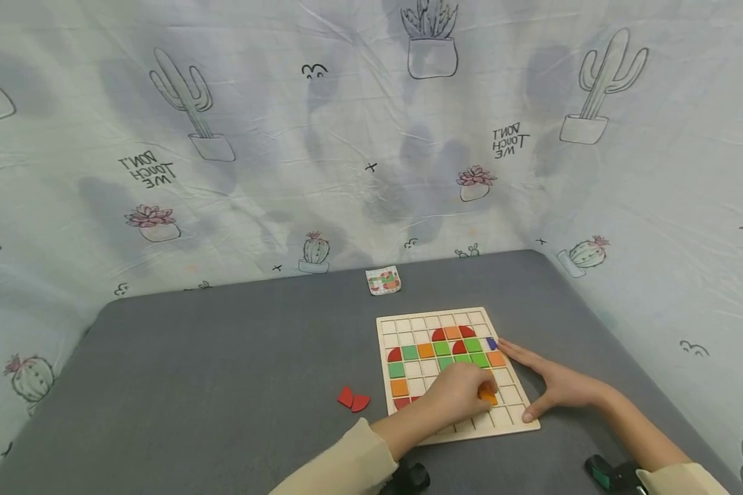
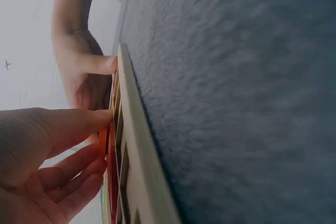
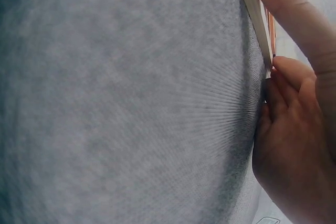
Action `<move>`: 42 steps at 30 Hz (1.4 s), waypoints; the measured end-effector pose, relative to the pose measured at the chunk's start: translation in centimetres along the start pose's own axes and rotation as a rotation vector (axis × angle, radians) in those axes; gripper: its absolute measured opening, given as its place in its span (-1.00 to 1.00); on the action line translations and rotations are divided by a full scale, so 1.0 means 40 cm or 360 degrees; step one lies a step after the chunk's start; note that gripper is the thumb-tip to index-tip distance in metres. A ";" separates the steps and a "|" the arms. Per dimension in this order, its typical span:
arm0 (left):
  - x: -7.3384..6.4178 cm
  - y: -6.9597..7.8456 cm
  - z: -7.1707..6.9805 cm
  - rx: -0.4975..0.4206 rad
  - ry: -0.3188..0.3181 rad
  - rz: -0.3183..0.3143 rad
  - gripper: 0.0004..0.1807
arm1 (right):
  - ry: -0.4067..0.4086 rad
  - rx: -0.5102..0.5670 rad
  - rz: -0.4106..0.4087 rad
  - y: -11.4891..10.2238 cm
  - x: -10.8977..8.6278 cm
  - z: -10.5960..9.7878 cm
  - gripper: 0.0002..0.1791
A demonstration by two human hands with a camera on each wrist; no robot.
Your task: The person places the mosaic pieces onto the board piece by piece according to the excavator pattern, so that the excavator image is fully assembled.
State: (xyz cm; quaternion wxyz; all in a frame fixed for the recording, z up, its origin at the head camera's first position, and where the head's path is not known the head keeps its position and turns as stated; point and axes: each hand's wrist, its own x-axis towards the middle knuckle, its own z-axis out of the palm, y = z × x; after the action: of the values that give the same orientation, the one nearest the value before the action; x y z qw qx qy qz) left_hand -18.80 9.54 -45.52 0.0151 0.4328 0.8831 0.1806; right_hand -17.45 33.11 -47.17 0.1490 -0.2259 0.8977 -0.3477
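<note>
My left hand [image 1: 458, 390] is over the lower right part of a wooden grid board [image 1: 413, 371]. Its thumb and fingers pinch an orange piece [image 2: 103, 142] right at the grid's surface. Coloured squares and red quarter-round pieces sit in the grid, among them a green square [image 1: 397, 370] and a blue piece [image 1: 492, 343] near the right edge. My right hand [image 1: 560, 381] rests along the board's right side with fingers extended, its thumb on the near right corner. In the right wrist view the thumb [image 3: 296, 11] lies against the board's edge.
Two loose red pieces [image 1: 360, 402] lie on the grey table [image 1: 235, 385] left of the board. Behind the board is a small pattern card [image 1: 383, 280]. A cactus-print cloth [image 1: 347, 137] hangs at the back and sides.
</note>
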 end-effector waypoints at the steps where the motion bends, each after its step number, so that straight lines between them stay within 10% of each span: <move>1: 0.004 0.002 0.002 0.0008 -0.0001 -0.0005 -0.85 | 0.0003 -0.0013 -0.0004 0.000 0.000 0.000 0.20; 31: 0.010 0.007 0.001 0.0143 0.0090 0.0059 -0.97 | -0.0001 0.0026 -0.0008 0.003 -0.002 0.000 0.20; 42: -0.021 -0.039 -0.047 -0.0453 -0.0101 -0.0109 -0.81 | -0.0015 0.0069 -0.0014 -0.005 0.001 0.001 0.21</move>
State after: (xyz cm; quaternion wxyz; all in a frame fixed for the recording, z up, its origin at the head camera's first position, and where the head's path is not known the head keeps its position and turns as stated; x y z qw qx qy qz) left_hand -19.81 7.43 -44.40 0.1104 0.4015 0.8618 0.2896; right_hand -17.41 32.94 -47.06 0.1566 -0.2281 0.8882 -0.3668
